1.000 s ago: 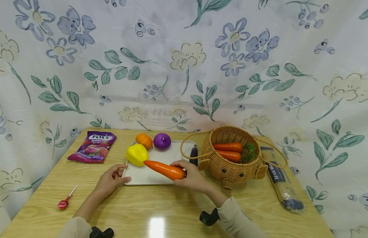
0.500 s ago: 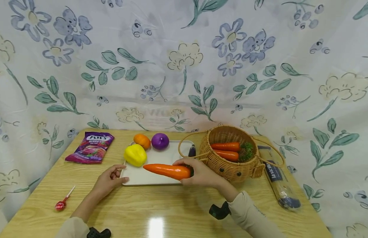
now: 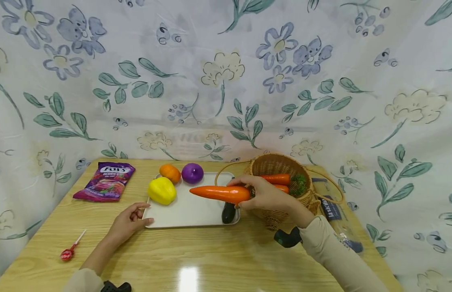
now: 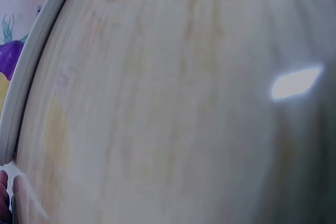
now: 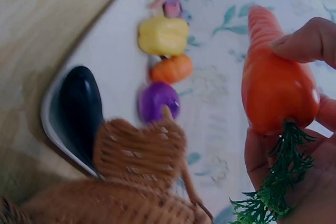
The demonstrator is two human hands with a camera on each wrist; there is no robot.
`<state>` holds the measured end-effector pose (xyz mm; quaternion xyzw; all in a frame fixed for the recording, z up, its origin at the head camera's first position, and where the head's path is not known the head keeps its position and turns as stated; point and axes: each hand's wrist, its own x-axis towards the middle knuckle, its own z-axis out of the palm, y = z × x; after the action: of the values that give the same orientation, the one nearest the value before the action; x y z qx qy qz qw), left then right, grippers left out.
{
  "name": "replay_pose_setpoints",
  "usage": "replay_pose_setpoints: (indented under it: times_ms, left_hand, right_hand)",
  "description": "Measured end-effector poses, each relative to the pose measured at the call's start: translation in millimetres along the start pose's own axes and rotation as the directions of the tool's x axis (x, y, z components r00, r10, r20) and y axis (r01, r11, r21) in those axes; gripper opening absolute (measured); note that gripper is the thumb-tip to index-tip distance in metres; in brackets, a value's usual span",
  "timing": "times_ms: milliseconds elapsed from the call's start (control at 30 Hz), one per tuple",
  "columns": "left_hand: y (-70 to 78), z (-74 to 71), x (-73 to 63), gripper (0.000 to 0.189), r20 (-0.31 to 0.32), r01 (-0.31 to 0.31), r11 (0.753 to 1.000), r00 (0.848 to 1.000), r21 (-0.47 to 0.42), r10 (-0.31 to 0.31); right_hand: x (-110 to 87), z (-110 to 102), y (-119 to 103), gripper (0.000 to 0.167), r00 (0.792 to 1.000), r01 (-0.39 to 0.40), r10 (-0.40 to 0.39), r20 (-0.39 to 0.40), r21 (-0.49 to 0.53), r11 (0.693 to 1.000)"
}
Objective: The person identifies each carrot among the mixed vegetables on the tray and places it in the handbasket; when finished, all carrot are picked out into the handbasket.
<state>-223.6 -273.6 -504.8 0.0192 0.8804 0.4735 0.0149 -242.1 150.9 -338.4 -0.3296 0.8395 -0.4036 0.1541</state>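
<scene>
My right hand [image 3: 267, 194] grips an orange carrot [image 3: 219, 193] by its thick end, above the tray's right side and in front of the basket. The right wrist view shows green leaves [image 5: 283, 166] hanging from it. My left hand [image 3: 126, 223] touches the left edge of the white tray [image 3: 196, 217], fingers loosely bent. On that tray sit a yellow bell pepper [image 3: 162, 190], an orange pumpkin [image 3: 170, 173], a purple onion [image 3: 192, 173] and a dark eggplant [image 3: 229, 213]. Part of the wicker basket [image 3: 273, 161] is hidden by my right hand; carrots [image 3: 278, 179] lie inside.
A purple candy bag [image 3: 106, 181] lies back left, and a red lollipop [image 3: 67, 254] lies front left. Right of the basket is a clear pasta packet [image 3: 330, 207]. A floral cloth [image 3: 218, 101] hangs behind the wooden table [image 3: 145, 263].
My right hand has carried the carrot up and to the right, from over the tray toward the basket, uncovering the eggplant. The left hand stays at the tray's edge.
</scene>
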Motion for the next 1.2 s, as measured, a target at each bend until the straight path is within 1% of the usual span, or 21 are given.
replay_pose_setpoints:
  times_ms: [200,300,400,500,600,667,900,1100,1200]
  left_hand:
    - [1.0,-1.2,-0.3,0.053,0.008,0.007,1.0,1.0,0.011,-0.007]
    - [0.9,-0.6,-0.2,0.053,0.006,0.022,1.0,1.0,0.012,-0.022]
    - [1.1,-0.6,0.3,0.053,0.006,0.022,1.0,1.0,0.019,-0.022]
    - [0.9,-0.4,1.1,0.052,0.006,0.015,1.0,1.0,0.025,-0.015]
    - [0.2,-0.3,1.7,0.052,0.003,0.012,1.0,1.0,0.029,-0.012]
    - [-0.1,-0.5,1.7,0.052,0.001,0.013,1.0,1.0,0.027,-0.013]
    - [0.8,-1.3,0.7,0.052,0.004,0.012,1.0,1.0,0.028,-0.012]
    - [0.3,-0.9,1.5,0.053,0.012,0.012,1.0,1.0,0.028,-0.012]
    - [-0.3,-0.6,2.2,0.053,0.01,0.01,1.0,1.0,0.027,-0.01]
  right_hand:
    - [-2.0,-30,-2,0.053,1.0,0.001,-0.001,0.011,-0.032,0.999]
    - [-2.0,-45,1,0.053,1.0,0.004,-0.003,0.021,-0.063,0.998]
    - [-3.5,-59,6,0.053,1.0,-0.007,0.009,0.02,-0.092,0.996]
    - [-6.2,-72,13,0.053,0.999,-0.035,0.036,0.015,-0.069,0.997]
    - [-9.3,-82,22,0.054,0.998,-0.064,0.065,0.022,-0.022,0.998]
    - [-12.3,-89,28,0.054,0.996,-0.083,0.084,0.024,-0.018,0.996]
    - [-22.4,-112,42,0.052,0.989,-0.149,0.15,0.003,-0.061,0.987]
    - [-29.3,-136,45,0.053,0.977,-0.209,0.211,-0.004,-0.146,0.967]
    - [-32.8,-147,49,0.053,0.971,-0.234,0.239,0.011,-0.154,0.96]
